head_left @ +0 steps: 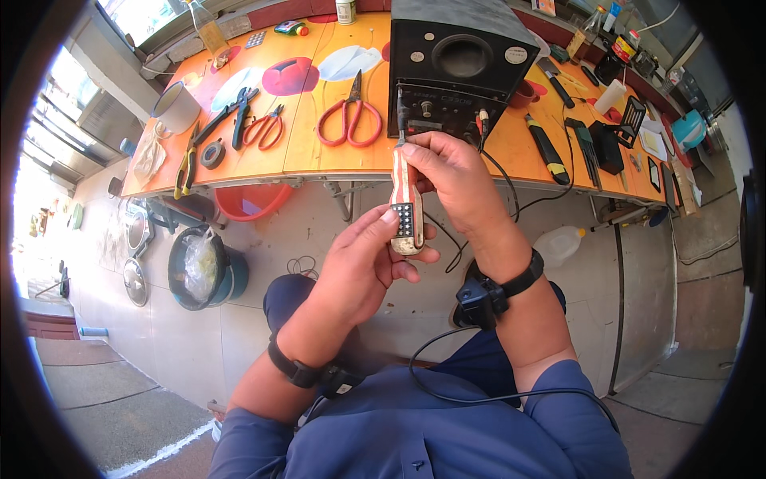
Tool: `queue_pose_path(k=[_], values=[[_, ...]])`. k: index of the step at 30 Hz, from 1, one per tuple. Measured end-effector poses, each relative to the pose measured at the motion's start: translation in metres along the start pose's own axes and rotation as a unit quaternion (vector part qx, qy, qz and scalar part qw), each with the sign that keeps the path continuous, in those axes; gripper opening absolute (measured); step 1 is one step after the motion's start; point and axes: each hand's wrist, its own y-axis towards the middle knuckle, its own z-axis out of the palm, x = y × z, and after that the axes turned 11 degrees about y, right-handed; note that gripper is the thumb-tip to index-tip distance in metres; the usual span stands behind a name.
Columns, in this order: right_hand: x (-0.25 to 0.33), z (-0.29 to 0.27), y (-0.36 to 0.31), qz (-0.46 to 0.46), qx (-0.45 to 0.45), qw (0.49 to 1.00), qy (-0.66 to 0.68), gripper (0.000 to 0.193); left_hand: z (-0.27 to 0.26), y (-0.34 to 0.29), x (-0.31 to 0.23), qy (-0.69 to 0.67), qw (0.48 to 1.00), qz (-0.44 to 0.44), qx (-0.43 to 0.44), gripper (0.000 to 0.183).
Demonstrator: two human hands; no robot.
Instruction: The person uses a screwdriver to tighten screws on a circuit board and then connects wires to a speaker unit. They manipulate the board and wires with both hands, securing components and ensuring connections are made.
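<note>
One striped-handle tool (403, 185), double grip, up front of the table (319, 164)

My read on the step: mid-handling, checking or adjusting the tool. Can't confirm which from my end.

Left hand (363, 251) grips the lower end: thumb on the studded panel (404, 219), fingers wrapped beneath, lower ones looser. Right hand (455, 169) pinches the neck, thumb on top. Tool stands near upright in my view, lower end past the table edge, top overlapping the black box (511, 76). Dark line runs up from the neck; I can't tell whether it's the tool's shaft or a lead on the box.

Next move, I judge, calls for a firm left-hand hold and a light right-hand touch at the neck.

Materials: handle waisted, red with cream stripes, looks hard. Panel is a dark rectangle with rows of pale studs; butt end pale and scuffed. Black box is square-edged, with a round recess in its face. Table top orange, flower print, slight shine. On it I have scissors (353, 98) with fat red loops, small pliers (272, 120) with red grips, and a dark ring of tape (205, 155).
</note>
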Motion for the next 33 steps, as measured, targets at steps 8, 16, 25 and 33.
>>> queue_pose_path(k=[8,16,25,33], values=[[0.002,0.005,-0.001,0.020,0.016,0.998,0.060,0.025,0.001,0.007,0.004,0.051,0.998,0.032,-0.006,0.048],[-0.002,-0.002,0.002,0.050,0.041,0.991,0.120,0.029,-0.001,0.003,0.006,-0.027,0.999,-0.009,0.020,0.044],[0.005,0.001,-0.002,0.076,0.036,0.980,0.179,0.030,-0.001,0.004,0.010,0.009,1.000,0.020,0.010,0.035],[0.002,-0.001,0.003,0.075,0.046,0.980,0.178,0.038,0.010,0.000,0.003,-0.054,0.998,-0.006,0.026,0.034]])
